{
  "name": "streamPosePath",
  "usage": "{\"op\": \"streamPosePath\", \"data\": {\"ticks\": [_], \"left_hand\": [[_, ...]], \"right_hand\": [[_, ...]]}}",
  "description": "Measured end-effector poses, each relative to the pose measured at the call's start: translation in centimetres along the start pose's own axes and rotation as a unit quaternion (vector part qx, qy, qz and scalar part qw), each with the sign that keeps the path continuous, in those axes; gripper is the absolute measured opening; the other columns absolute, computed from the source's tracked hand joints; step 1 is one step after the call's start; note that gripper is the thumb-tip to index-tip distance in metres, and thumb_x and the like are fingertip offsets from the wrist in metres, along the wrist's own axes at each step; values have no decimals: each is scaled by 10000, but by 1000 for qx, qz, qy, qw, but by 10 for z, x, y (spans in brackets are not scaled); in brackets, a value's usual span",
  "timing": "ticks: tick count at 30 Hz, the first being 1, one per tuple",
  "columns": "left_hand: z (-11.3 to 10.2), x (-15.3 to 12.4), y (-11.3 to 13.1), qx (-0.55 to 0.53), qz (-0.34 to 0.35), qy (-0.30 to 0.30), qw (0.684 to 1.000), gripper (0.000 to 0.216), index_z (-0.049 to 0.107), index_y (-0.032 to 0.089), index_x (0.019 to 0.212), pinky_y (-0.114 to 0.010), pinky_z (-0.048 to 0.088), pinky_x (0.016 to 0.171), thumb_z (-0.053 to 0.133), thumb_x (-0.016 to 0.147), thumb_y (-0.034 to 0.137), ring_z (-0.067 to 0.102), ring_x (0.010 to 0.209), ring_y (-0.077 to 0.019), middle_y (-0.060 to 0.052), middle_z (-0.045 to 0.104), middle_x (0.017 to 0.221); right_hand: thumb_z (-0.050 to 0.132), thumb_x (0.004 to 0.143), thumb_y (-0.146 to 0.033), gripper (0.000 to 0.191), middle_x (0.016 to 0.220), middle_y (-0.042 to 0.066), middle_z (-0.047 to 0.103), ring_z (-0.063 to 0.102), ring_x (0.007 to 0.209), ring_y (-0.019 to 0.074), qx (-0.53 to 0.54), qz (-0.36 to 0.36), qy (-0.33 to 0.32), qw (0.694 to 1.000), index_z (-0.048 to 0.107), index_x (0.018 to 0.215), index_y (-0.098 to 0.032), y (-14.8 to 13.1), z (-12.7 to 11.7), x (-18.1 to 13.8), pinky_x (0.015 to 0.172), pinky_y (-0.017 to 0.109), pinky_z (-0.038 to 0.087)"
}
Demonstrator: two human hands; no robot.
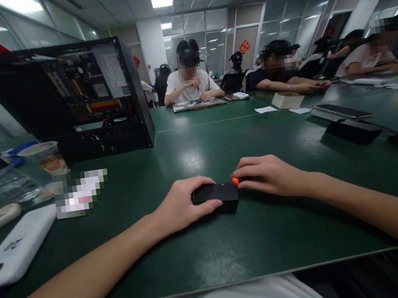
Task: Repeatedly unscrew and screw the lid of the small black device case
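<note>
A small black box (217, 194) lies on the green table (212, 245) right in front of me. My left hand (181, 206) wraps round its left end, fingers closed on it. My right hand (267, 176) is curled at the box's right end, fingertips pinched on a small tool with an orange tip (234, 181) that touches the box's top right corner. Most of the tool is hidden under my fingers.
An open black computer case (66, 103) stands at the back left. Bottles and a cup (46, 158), a white device (13, 251) and a blurred card lie at the left. A black stand with a tablet (346, 121) sits right. Several people work at the far tables.
</note>
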State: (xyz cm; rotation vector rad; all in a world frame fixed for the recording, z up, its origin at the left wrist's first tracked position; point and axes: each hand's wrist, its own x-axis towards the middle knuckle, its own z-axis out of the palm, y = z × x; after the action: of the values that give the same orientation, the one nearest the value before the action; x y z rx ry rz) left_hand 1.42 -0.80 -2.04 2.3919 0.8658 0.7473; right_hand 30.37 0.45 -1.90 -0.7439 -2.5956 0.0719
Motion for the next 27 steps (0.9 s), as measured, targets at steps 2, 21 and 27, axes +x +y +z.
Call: {"op": "streamPosePath", "data": {"ticks": [2,21,27], "left_hand": [[0,-1,0,-5,-3,-1,1000,371,697,166,1175,-305,512,835,756,882,386,702,942,-223,-59,759,1084],[1,1,4,-17,-18,5,1000,363,704,175,1161,-300,520,817,755,877,396,705,903,-217,-49,764,1054],[5,2,6,-10,-10,3,1000,381,699,169,1180,-285,516,810,760,879,393,700,915,-213,-51,760,1059]], "right_hand": [[545,1024,-339,263,1047,86,681,666,897,159,1,-2,7,1000,704,1160,-180,4,-3,0,785,263,510],[557,1015,-332,243,1001,82,687,656,897,168,24,0,11,1000,713,1116,-175,14,-7,-1,781,269,507],[494,1045,-343,282,1006,82,668,650,874,157,48,7,-1,999,681,1151,-161,4,8,3,768,263,497]]}}
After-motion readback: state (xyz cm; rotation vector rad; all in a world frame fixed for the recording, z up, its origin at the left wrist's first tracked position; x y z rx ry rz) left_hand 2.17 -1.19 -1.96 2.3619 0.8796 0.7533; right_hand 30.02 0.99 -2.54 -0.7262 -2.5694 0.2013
